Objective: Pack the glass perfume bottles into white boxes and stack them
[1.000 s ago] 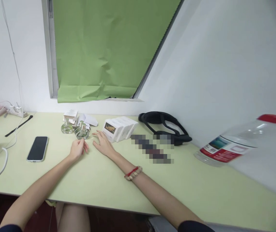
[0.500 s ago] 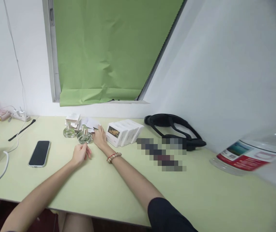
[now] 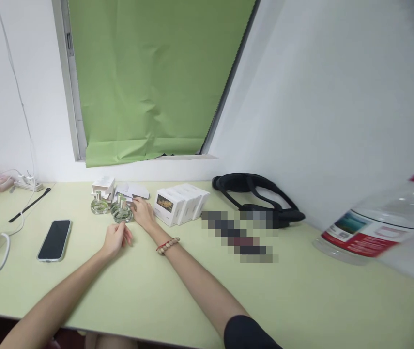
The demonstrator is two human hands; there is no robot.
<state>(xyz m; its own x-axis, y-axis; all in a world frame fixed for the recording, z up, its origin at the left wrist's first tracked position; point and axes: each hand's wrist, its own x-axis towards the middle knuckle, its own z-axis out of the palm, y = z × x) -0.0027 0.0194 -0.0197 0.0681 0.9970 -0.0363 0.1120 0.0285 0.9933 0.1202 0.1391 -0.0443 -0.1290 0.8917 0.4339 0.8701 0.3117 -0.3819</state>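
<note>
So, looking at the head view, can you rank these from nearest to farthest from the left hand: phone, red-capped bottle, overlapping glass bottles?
1. Overlapping glass bottles: just beyond the left hand.
2. Phone: to the hand's left.
3. Red-capped bottle: far right.

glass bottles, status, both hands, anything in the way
Left hand curled in front of glass bottles; hold unclear. Right hand beside them, near white card; grip unclear. Bottles standing upright. White boxes near right hand, not blocking bottles.
</note>
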